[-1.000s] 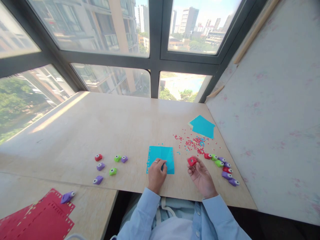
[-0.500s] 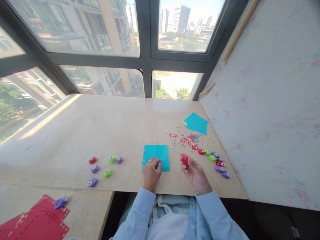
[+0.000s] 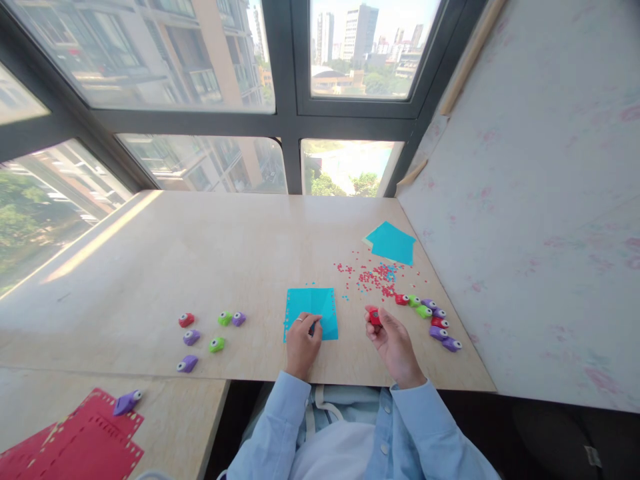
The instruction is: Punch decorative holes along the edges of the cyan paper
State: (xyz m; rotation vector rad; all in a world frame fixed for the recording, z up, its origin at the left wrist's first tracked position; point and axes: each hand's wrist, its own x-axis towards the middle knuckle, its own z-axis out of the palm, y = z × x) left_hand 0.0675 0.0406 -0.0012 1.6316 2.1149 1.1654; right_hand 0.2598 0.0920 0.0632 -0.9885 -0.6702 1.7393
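Note:
A square of blue paper (image 3: 325,303) with small punched holes down both sides lies flat on the table before me. My left hand (image 3: 303,340) rests on its lower part, fingers curled and thumb near the index finger; whatever may be between them is hidden. To the right of the paper, my right hand (image 3: 393,340) is raised slightly with its palm turned up. Its thumb and fingers close round a small red craft punch (image 3: 374,317).
Red and blue paper bits (image 3: 377,277) lie scattered beyond my right hand. Several coloured punches (image 3: 439,322) line the right side, others (image 3: 191,337) the left. Blue sheets (image 3: 394,243) lie at the back right; punched red sheets (image 3: 85,440) and a purple punch (image 3: 129,402) sit lower left.
My right hand has shifted slightly and turned the red punch a little. My left hand stays on the blue paper. The whole view has moved slightly.

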